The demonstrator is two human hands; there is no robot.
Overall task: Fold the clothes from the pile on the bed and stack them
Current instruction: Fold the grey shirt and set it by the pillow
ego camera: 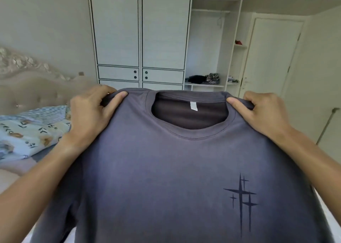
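Between hands, T-shirt (166, 169) hangs collar-up.

Ahead of me stands a tall white wardrobe with dark-trimmed doors (140, 30), its small lower drawers (141, 74) fitted with round dark knobs. Its open right-hand compartment holds a low shelf (203, 85) with dark bundled items (203, 78), possibly fabric; I can't make them out. A closed white panelled door (271, 56) is further right. At left I see a beige tufted headboard with carved trim (31, 87) and a floral-patterned blue and cream pillow (31, 132).
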